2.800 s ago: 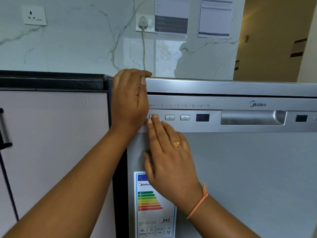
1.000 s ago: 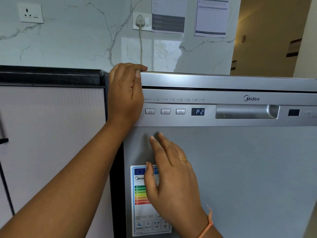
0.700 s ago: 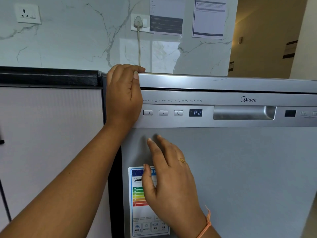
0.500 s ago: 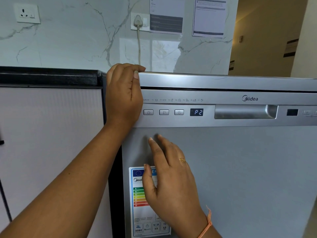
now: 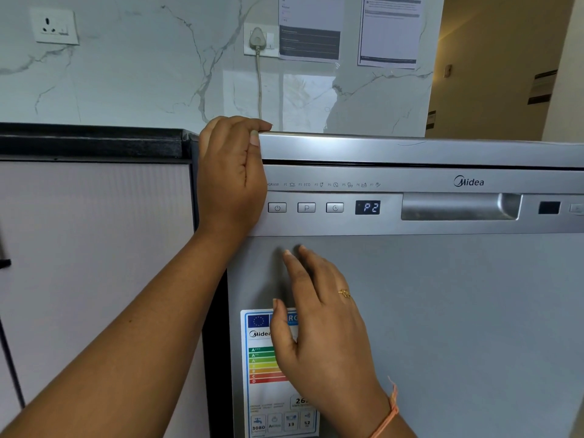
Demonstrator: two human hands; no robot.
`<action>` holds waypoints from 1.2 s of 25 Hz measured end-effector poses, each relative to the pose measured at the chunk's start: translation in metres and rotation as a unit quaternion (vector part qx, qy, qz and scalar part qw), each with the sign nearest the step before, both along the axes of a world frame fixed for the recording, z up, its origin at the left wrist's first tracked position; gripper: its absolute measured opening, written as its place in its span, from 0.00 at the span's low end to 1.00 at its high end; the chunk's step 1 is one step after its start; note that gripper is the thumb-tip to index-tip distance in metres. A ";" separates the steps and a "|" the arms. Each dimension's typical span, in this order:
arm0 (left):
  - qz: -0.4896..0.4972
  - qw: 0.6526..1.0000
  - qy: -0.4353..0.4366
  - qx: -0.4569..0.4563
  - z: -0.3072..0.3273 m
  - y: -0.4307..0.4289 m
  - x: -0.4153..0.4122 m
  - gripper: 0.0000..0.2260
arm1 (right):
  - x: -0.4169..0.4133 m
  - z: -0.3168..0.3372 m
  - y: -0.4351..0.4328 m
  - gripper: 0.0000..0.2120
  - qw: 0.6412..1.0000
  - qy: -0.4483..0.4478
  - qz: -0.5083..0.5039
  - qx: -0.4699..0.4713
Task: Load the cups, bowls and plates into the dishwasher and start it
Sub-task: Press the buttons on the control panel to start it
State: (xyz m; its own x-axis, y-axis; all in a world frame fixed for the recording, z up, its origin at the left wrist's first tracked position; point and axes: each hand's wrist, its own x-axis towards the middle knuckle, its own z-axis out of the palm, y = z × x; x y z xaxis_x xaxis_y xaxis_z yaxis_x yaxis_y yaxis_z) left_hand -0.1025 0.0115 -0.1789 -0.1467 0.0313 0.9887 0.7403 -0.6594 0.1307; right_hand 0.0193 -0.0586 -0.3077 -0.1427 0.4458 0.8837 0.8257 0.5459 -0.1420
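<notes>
Your left hand (image 5: 232, 175) gripped the dishwasher (image 5: 458, 311) corner, probably bracing it; your right hand (image 5: 319, 324) hung open, buttons (image 5: 306, 207) just above its fingertips.

A closed silver dishwasher (image 5: 442, 311) fills the centre and right of the frame; the left hand (image 5: 232, 178) grips its upper left corner, fingers hooked over the top edge. The right hand (image 5: 322, 327) is spread flat, fingers straight, just below the control panel and partly covering the energy label (image 5: 262, 368) at lower centre; whether it touches the door is unclear. On the panel, three buttons (image 5: 306, 207) sit left of a display (image 5: 367, 207) reading P2, with the handle recess (image 5: 458, 207) to its right, and a plug (image 5: 256, 37) sits in a socket on the marble wall (image 5: 142, 74) at top centre.
</notes>
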 end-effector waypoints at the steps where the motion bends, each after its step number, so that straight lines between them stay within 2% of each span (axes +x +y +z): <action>1: -0.001 1.000 0.000 0.000 0.000 0.000 0.000 0.14 | 0.001 0.000 0.000 0.25 1.000 0.001 -0.001 0.000; 19: -0.004 1.000 -0.005 0.002 -0.001 0.001 0.000 0.13 | 0.005 0.000 -0.002 0.26 1.000 -0.021 0.017 0.003; 30: -0.002 1.000 -0.007 -0.002 0.000 0.000 0.000 0.14 | 0.022 -0.007 0.003 0.26 0.999 -0.026 -0.006 -0.020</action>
